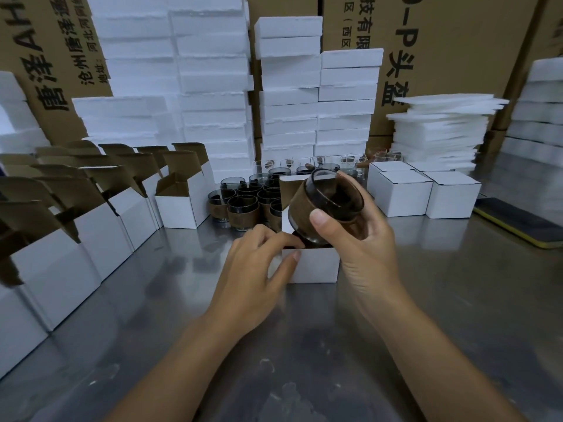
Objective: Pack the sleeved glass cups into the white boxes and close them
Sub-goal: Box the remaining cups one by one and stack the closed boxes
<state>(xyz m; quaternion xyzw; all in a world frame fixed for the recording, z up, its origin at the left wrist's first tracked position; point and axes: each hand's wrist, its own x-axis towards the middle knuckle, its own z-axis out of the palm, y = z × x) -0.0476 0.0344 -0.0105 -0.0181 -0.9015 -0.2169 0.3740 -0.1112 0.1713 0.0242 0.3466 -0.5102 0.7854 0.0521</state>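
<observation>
Right hand [356, 239] grips sleeved cup [327, 205], tilted, base down at the open white box [310, 266] mouth just below. Left hand [259, 269] pinches the box's near-left rim, steadying it. Base probably already inside; hidden by fingers.

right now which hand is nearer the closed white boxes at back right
Right. The right hand, holding a sleeved cup, is just front-left of the closed white boxes; the left hand is farther left, pinching the left wall of the open box.
</observation>
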